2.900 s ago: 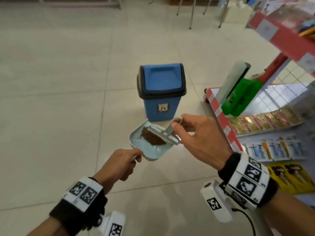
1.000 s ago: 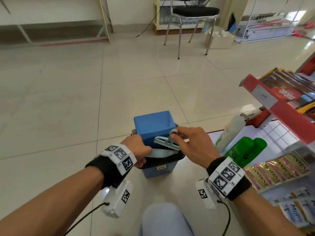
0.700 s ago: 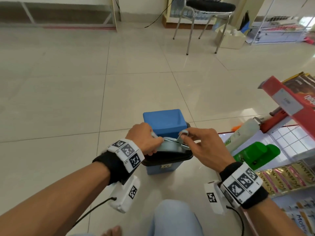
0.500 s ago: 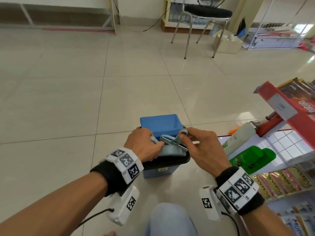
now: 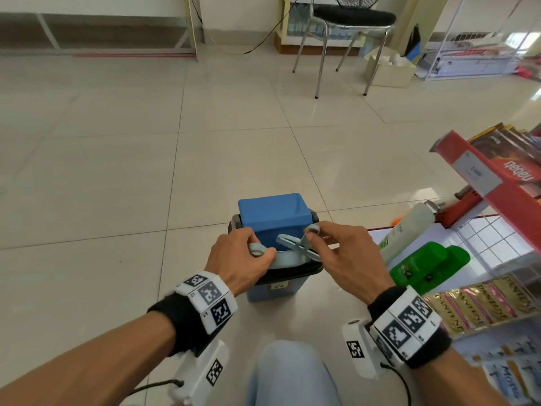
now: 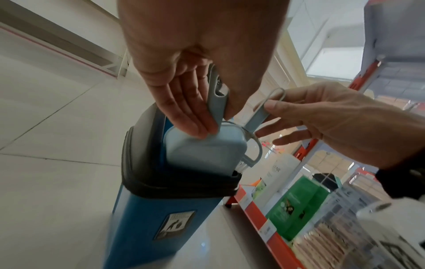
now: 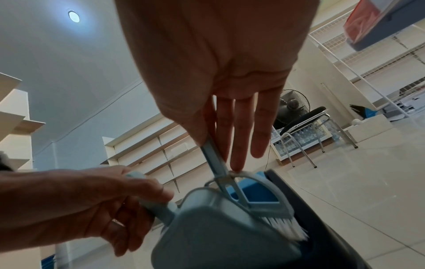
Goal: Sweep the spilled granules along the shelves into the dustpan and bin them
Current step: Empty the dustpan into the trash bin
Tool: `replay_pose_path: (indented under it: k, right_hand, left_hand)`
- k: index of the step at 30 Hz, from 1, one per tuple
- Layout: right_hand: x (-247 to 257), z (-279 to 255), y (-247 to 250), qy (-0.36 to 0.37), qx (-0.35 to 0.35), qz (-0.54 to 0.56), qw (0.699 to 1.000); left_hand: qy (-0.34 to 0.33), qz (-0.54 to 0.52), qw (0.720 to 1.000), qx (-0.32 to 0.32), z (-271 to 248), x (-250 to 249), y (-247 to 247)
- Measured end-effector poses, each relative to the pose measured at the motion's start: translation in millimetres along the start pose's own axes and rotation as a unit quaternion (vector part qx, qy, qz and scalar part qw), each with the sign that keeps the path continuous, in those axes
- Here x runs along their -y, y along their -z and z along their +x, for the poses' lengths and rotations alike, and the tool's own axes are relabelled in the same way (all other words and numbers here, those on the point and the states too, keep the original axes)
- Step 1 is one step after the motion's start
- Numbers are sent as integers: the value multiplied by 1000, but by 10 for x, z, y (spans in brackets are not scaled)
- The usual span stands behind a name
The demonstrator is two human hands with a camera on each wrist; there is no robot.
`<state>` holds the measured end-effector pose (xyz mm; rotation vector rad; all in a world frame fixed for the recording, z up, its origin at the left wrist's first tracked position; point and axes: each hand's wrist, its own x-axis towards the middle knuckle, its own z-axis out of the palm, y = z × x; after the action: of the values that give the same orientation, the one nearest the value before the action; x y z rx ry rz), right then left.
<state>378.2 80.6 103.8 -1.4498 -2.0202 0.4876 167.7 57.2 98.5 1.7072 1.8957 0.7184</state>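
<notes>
A small blue bin (image 5: 272, 290) (image 6: 156, 214) with a black rim stands on the floor, its blue swing lid (image 5: 273, 215) tipped inward. My left hand (image 5: 238, 259) (image 6: 184, 102) grips the handle of the pale blue dustpan (image 5: 288, 257) (image 6: 202, 151) (image 7: 220, 227), which is tipped mouth-down into the bin's opening. My right hand (image 5: 336, 250) (image 7: 220, 116) pinches the handle of the small brush (image 5: 295, 244) (image 7: 264, 205), whose white bristles (image 7: 287, 229) lie against the pan's mouth inside the bin. No granules show.
A red-edged shelf unit (image 5: 491, 183) with packets stands on the right. On its low shelf lie a green pack (image 5: 427, 265) and a white bottle (image 5: 409, 230). A metal chair (image 5: 345, 30) stands far back. My knee (image 5: 289, 373) is below the bin.
Both hands carried the granule-filled dustpan and brush up to the bin, pushed the lid in and tipped the pan into the opening. In the last half second the brush shifted slightly over the pan.
</notes>
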Motion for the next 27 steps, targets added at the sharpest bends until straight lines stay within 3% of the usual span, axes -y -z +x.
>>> replay_pose_path:
  k: [6, 11, 13, 17, 21, 23, 27]
  right_hand:
    - [1, 35, 26, -35, -18, 8, 999]
    - [35, 137, 100, -82, -104, 150, 980]
    - [52, 183, 113, -141, -132, 253, 948]
    - [119, 251, 94, -263, -134, 444, 846]
    - [200, 277, 15, -276, -92, 562, 774]
    - [273, 285, -38, -257, -62, 569, 779]
    - [530, 290, -193, -182, 25, 542, 820]
  left_hand:
    - [13, -8, 1000, -16, 52, -39, 26]
    - [37, -91, 993, -66, 66, 27, 147]
    - [55, -122, 987, -86, 60, 52, 192]
    - [96, -229, 966, -74, 19, 100, 264]
    - [153, -346, 925, -31, -13, 218, 361]
    - [175, -396, 901, -33, -31, 283, 417]
    - [208, -491, 845, -46, -84, 447, 570]
